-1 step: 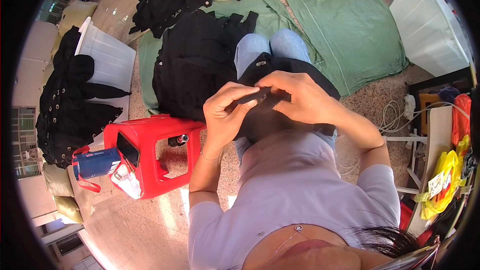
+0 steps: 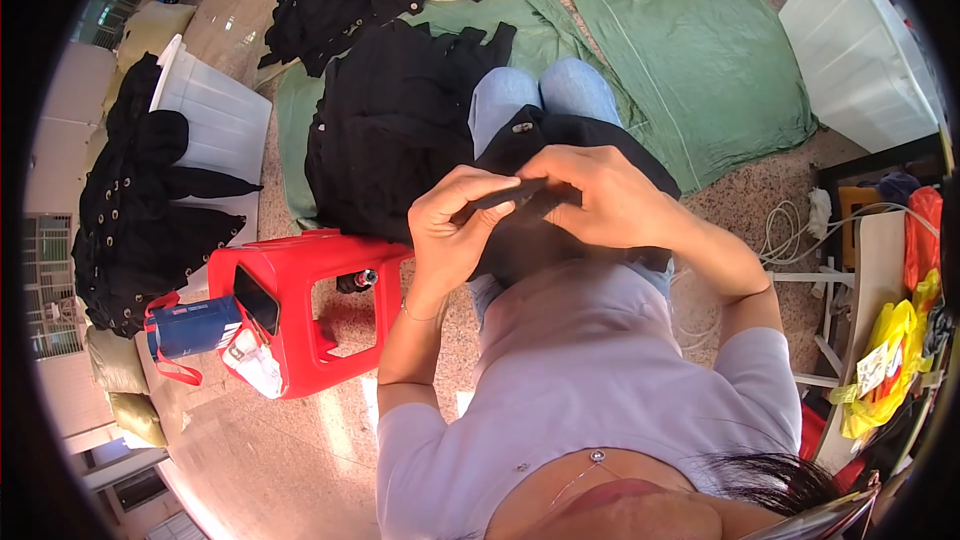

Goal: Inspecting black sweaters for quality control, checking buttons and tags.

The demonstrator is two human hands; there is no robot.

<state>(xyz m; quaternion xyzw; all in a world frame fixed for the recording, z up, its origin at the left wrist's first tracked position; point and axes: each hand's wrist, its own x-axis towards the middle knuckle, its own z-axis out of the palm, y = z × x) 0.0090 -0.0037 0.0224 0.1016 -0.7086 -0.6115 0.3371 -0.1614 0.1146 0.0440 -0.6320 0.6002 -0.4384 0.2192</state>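
A black garment [image 2: 640, 158] lies across my lap over light blue jeans, and a metal button [image 2: 521, 127] shows near its far edge. My left hand [image 2: 450, 220] pinches a folded edge of this garment between thumb and fingers. Close on its right, my right hand [image 2: 615, 200] grips the same edge, fingers curled over it. A narrow strip of the black cloth stretches between the two hands. The right fingertips are partly hidden behind the hand and cloth.
A red stool [image 2: 300, 290] at my left holds a phone [image 2: 256, 298] and a blue box-shaped bag [image 2: 195, 326]. Black garments [image 2: 390, 130] lie ahead on green sheeting [image 2: 700, 60]. White bins [image 2: 215, 100] stand either side, the left one draped with black clothing. Cables lie at right.
Both hands stay nearly in place. The cloth strip between the fingers has shifted slightly, and the small light spot by my left thumb looks different.
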